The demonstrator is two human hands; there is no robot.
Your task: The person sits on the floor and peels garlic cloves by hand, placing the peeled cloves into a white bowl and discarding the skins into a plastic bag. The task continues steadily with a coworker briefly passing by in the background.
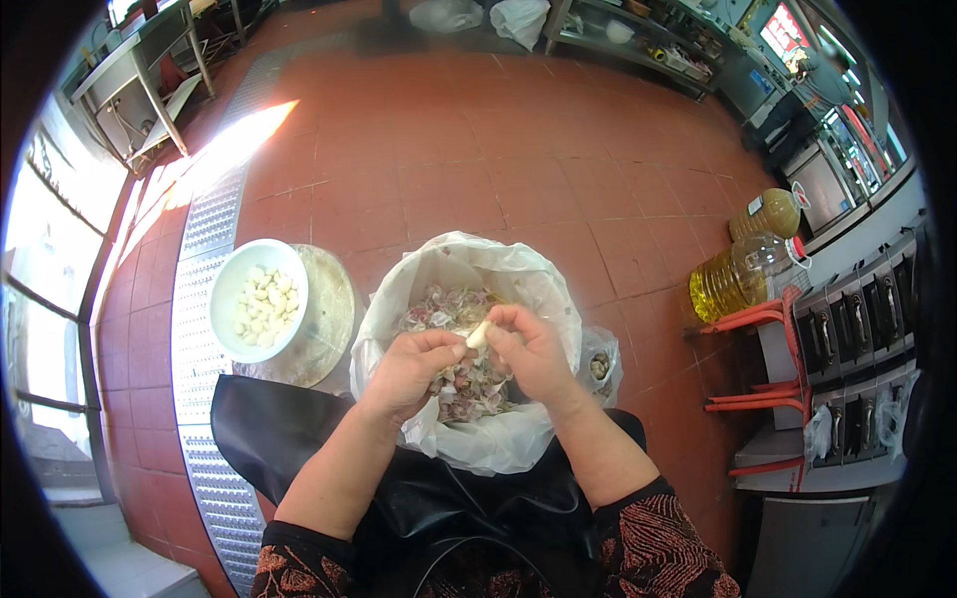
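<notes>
Between the fingertips of my left hand (419, 366) and my right hand (529, 355) is a pale garlic clove (478, 336), gripped from both sides. Both hands hover over a bin lined with a white plastic bag (557, 299). Purplish-white garlic skins (467, 404) and dry stalks lie inside it. To the left, a white bowl (223, 329) of peeled garlic cloves (265, 306) rests on a round, worn board (329, 314). Right of the bin, a clear plastic bag (609, 340) contains what look like unpeeled garlic pieces (599, 366).
A black apron (478, 501) covers my lap. Red floor tiles (448, 187) surround me, with a metal drain grate (213, 224) at left. Two oil jugs (736, 276) and red stool legs (755, 318) stand at right. A person (811, 97) is at a far counter.
</notes>
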